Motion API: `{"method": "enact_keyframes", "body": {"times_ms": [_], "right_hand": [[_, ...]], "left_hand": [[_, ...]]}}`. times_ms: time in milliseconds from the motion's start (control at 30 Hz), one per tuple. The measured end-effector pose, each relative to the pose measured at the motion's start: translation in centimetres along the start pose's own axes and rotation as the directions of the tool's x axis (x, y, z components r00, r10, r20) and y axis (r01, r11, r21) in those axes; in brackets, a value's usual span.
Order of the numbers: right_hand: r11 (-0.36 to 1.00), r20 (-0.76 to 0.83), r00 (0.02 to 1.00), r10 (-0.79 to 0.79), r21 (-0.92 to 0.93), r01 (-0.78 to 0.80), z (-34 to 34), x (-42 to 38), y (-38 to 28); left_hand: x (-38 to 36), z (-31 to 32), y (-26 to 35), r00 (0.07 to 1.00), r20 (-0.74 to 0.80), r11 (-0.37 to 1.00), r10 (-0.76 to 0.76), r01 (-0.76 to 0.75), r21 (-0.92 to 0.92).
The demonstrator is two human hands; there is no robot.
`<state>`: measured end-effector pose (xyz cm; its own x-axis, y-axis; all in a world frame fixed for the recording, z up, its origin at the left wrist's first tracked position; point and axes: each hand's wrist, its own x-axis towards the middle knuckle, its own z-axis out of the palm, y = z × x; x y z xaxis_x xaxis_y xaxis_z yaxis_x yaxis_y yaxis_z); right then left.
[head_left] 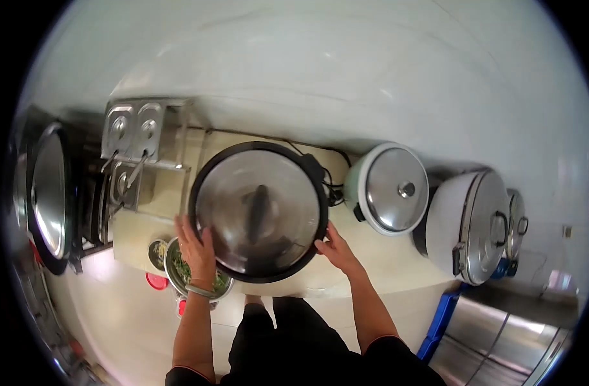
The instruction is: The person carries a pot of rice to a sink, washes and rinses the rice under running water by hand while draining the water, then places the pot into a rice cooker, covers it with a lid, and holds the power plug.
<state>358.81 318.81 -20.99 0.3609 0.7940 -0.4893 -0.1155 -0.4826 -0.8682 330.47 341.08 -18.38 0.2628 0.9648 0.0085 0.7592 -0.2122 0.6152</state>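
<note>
A large round electric pan (pixel 209 168) with a black rim stands in front of me on the counter. Its glass lid (pixel 288 199) is on, with a dark bar handle (pixel 258 209) across the middle. My left hand (pixel 196 254) is at the pan's lower left edge, fingers stretched and apart, thumb overlapping the rim. On the right, my right hand (pixel 336 248) grips the rim, its thumb over the edge and its fingers along the outer side. Under my left forearm, a metal bowl of green leaves (pixel 178 264) is partly covered. A smaller bowl (pixel 158 253) sits beside it.
A rice cooker (pixel 397 186) and a bigger lidded pot (pixel 465 225) stand to the right. Lidded steel containers (pixel 133 132) sit in a rack at the left, near another lidded pan (pixel 50 193). Black cords (pixel 333 183) lie behind the pan. A blue-edged steel unit (pixel 494 334) is lower right.
</note>
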Motion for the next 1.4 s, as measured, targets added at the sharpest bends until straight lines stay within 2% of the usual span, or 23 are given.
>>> {"method": "enact_keyframes", "body": {"times_ms": [33, 67, 133, 167, 200, 267, 300, 333, 400, 433, 467, 567, 667, 733, 833, 867, 933, 1000, 1067, 1133, 1200, 1267, 1400], "right_hand": [[0.962, -0.029, 1.000, 0.005, 0.271, 0.003, -0.5, 0.2, 1.0], [0.956, -0.046, 0.999, 0.007, 0.294, 0.007, -1.5, 0.6, 1.7], [0.744, -0.201, 0.950, 0.237, 0.666, -0.045, -3.1, 2.0, 3.2], [0.743, -0.281, 0.914, 0.292, 0.669, -0.032, -3.7, 3.3, 4.8], [0.729, -0.268, 0.916, 0.297, 0.684, -0.037, -4.1, 5.0, 6.4], [0.466, -0.179, 0.864, 0.470, 0.882, -0.070, -4.8, 8.9, 8.9], [0.316, -0.159, 0.861, 0.483, 0.949, -0.002, -4.6, 11.0, 9.7], [0.303, -0.143, 0.864, 0.483, 0.953, -0.012, -4.5, 13.1, 10.6], [0.075, -0.130, 0.781, 0.610, 0.991, 0.107, -4.3, 17.3, 11.7], [0.008, -0.123, 0.728, 0.675, 0.987, 0.159, -4.2, 19.1, 11.8], [-0.001, -0.111, 0.734, 0.670, 0.989, 0.150, -4.3, 20.6, 11.8], [-0.232, -0.048, 0.671, 0.740, 0.918, 0.322, -4.7, 23.8, 12.1], [-0.196, -0.059, 0.636, 0.770, 0.926, 0.324, -3.9, 25.1, 14.0], [-0.140, -0.071, 0.629, 0.774, 0.950, 0.280, -3.1, 24.1, 12.0], [0.142, -0.233, 0.590, 0.773, 0.970, 0.197, -2.0, 21.6, 7.9], [0.147, -0.233, 0.603, 0.763, 0.971, 0.189, -1.8, 20.8, 6.6], [0.611, -0.480, 0.775, 0.411, 0.776, 0.156, -1.9, 19.2, 4.1], [0.843, -0.638, 0.765, 0.087, 0.456, 0.284, -2.8, 18.3, 0.8], [0.968, -0.656, 0.745, -0.122, 0.086, 0.235, -4.9, 17.4, -4.0], [0.892, -0.601, 0.738, -0.307, 0.089, 0.443, -6.0, 17.7, -9.1], [0.878, -0.462, 0.759, -0.459, -0.102, 0.468, -6.2, 17.2, -14.9], [0.823, -0.331, 0.757, -0.563, -0.146, 0.549, -3.9, 15.5, -22.1], [0.733, -0.046, 0.763, -0.645, -0.321, 0.600, 3.1, 10.1, -34.1]], "left_hand": [[-0.4, 1.7, -1.6, 0.999, -0.022, 0.999, -0.025, 0.026, 0.026], [-0.8, 3.0, -3.2, 0.997, -0.015, 0.997, -0.078, 0.078, -0.015], [-1.4, 3.8, -3.4, 0.989, 0.013, 0.968, -0.150, 0.150, -0.200], [-1.6, 4.1, -3.7, 0.990, 0.003, 0.972, -0.144, 0.142, -0.189], [-1.7, 4.4, -3.9, 0.988, -0.004, 0.972, -0.156, 0.153, -0.180], [-1.6, 4.6, -3.0, 0.982, -0.017, 0.955, -0.190, 0.181, -0.235], [-1.5, 4.6, -2.9, 0.982, -0.025, 0.959, -0.189, 0.179, -0.218], [-1.5, 4.5, -2.9, 0.979, -0.009, 0.955, -0.205, 0.198, -0.222], [-1.6, 4.4, -2.8, 0.975, -0.004, 0.953, -0.221, 0.215, -0.214], [-1.6, 4.4, -2.8, 0.973, 0.003, 0.952, -0.231, 0.227, -0.204], [-1.7, 4.5, -2.7, 0.971, 0.008, 0.951, -0.241, 0.238, -0.197], [-1.6, 4.3, -2.3, 0.972, 0.011, 0.960, -0.235, 0.234, -0.153], [-1.4, 4.3, -2.3, 0.970, 0.005, 0.957, -0.241, 0.239, -0.163], [-1.6, 4.2, -2.2, 0.975, 0.007, 0.962, -0.224, 0.222, -0.158], [-1.7, 4.5, -3.0, 0.978, -0.016, 0.962, -0.209, 0.203, -0.183], [-1.7, 4.5, -3.1, 0.980, -0.028, 0.963, -0.199, 0.190, -0.190], [-1.7, 4.2, -2.8, 0.973, -0.020, 0.946, -0.229, 0.218, -0.238], [-1.6, 4.5, -3.5, 0.972, -0.045, 0.948, -0.230, 0.213, -0.235], [-1.7, 4.3, -3.4, 0.979, -0.072, 0.980, -0.188, 0.183, -0.079], [-1.6, 4.0, -3.4, 0.984, -0.059, 0.985, -0.170, 0.167, -0.041], [-1.7, 3.2, -2.7, 0.979, -0.027, 0.979, -0.203, 0.203, -0.007], [-2.1, 3.3, -3.5, 0.982, -0.042, 0.980, -0.187, 0.183, -0.079], [-4.3, -0.6, -3.6, 0.990, -0.063, 0.985, -0.127, 0.118, -0.123]]}}
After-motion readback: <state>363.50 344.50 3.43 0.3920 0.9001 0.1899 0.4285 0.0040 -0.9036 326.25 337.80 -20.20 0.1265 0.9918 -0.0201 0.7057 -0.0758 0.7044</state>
